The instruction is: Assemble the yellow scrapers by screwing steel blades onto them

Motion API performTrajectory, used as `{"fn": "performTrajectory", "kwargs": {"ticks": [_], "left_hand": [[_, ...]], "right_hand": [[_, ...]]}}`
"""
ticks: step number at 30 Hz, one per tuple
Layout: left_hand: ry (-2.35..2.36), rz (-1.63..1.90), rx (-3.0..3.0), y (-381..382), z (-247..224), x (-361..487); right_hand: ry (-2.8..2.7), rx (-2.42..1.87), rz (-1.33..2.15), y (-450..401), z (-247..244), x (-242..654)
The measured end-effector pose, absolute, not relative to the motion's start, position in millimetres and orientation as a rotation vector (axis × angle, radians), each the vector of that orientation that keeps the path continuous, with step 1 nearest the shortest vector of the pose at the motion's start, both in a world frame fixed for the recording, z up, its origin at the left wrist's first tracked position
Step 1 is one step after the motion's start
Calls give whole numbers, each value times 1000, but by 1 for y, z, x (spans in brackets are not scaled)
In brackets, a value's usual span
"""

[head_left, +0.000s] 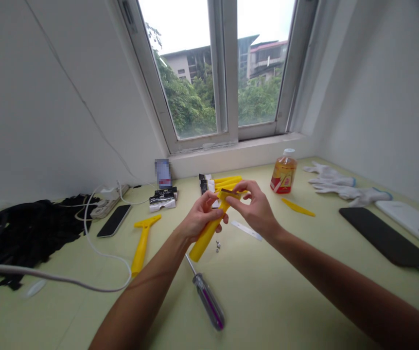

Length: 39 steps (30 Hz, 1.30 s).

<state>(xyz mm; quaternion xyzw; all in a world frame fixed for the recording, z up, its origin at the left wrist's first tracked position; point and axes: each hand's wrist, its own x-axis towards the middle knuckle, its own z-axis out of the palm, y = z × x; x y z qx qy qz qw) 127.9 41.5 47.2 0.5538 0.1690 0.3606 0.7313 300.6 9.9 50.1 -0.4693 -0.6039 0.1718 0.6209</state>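
Observation:
My left hand (202,216) is shut around the handle of a yellow plastic razor scraper (206,236). My right hand (253,206) pinches the scraper's wide head with its fingertips, near a dark blade edge (230,194). Below the hands lie a couple of small metal screws (217,246) and a thin white strip (246,230). A screwdriver with a purple-striped clear handle (208,301) rests nearer me, its shaft pointing towards the scraper. To the left lies a second yellow scraper (142,240). More yellow scraper parts (227,183) are piled behind my hands.
A pale green table (253,287) runs up to a window sill. On it are an amber bottle (284,171), white gloves (344,183), a yellow wedge (297,207), a black pad (386,237), a phone (113,220), a power strip (106,204), white cables and black cloth (27,238).

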Motion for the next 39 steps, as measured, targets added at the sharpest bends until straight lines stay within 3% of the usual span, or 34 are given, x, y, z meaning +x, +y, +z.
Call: {"fn": "performTrajectory", "kwargs": {"ticks": [5, 13, 19, 23, 26, 32, 39], "left_hand": [[362, 797, 1142, 39, 42, 133], [432, 892, 988, 33, 36, 146], [606, 1258, 864, 63, 43, 123], [645, 1398, 820, 83, 51, 100], [641, 1431, 818, 89, 57, 89], [593, 1470, 855, 90, 64, 81], [522, 1495, 887, 81, 80, 78]], "right_hand": [[-1380, -1094, 457, 15, 45, 302], [-1625, -1047, -63, 11, 45, 305], [-2373, -1198, 398, -42, 54, 274], [-2648, -1451, 387, -81, 36, 241], [-2716, -1415, 456, -92, 22, 227], [-2529, -1391, 452, -75, 23, 236], [-1923, -1211, 298, -15, 71, 303]]}}
